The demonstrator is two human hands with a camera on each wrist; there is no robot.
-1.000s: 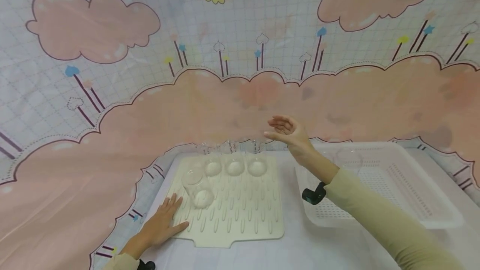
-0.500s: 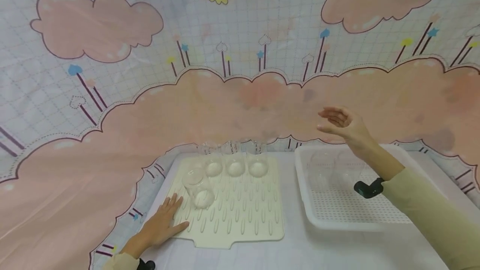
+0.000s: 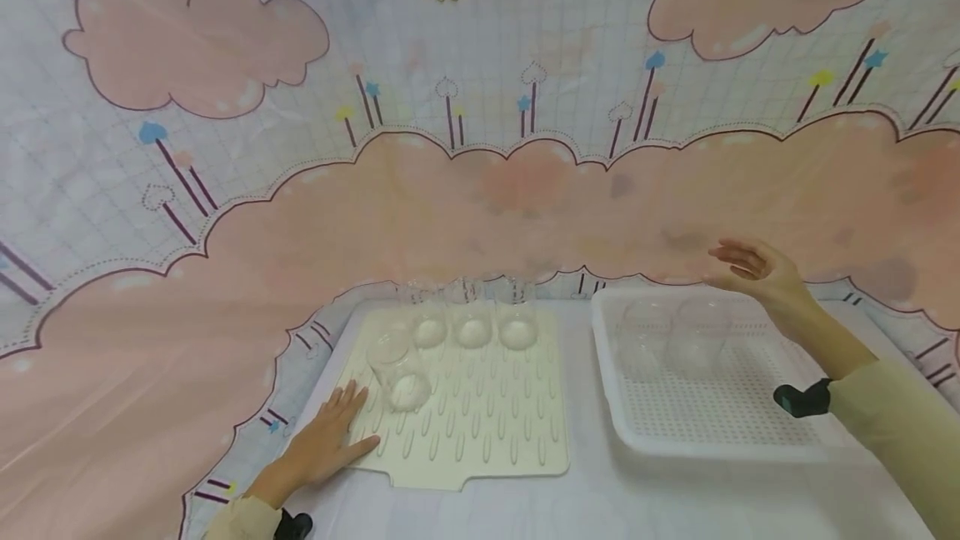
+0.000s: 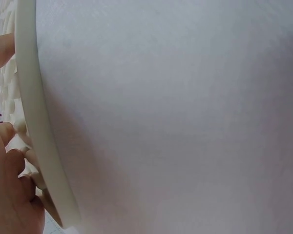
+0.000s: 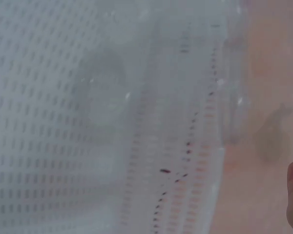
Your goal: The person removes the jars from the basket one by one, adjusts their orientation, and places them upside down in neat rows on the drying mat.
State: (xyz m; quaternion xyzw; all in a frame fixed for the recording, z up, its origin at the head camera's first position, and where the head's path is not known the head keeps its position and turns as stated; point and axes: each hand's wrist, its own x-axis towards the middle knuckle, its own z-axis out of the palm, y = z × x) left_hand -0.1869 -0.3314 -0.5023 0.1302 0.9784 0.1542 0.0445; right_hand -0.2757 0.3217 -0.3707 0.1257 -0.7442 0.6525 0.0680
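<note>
My left hand (image 3: 318, 436) rests with spread fingers on the left edge of a cream ridged drying mat (image 3: 498, 432). Just beyond its fingertips stands a clear drinking glass (image 3: 400, 369) on the mat. Three more glasses (image 3: 472, 319) line the mat's back edge. Over the back right of a white perforated plastic basket (image 3: 613, 407), my right hand (image 3: 768, 282) hangs in the air, fingers loosely bent and holding nothing. Two clear glasses (image 3: 697, 340) stand side by side in the basket's back left, left of that hand. The left wrist view catches the mat's rim (image 4: 39, 122) beside the fingers.
Mat and basket sit side by side on a white-covered table (image 3: 585, 498), with a gap between them. A printed curtain (image 3: 465, 215) with clouds hangs close behind both. The basket has raised walls.
My right hand has moved right, from beside the mat's back right corner to above the basket's back right, dipping slightly at the end. My left hand and the glasses have stayed put.
</note>
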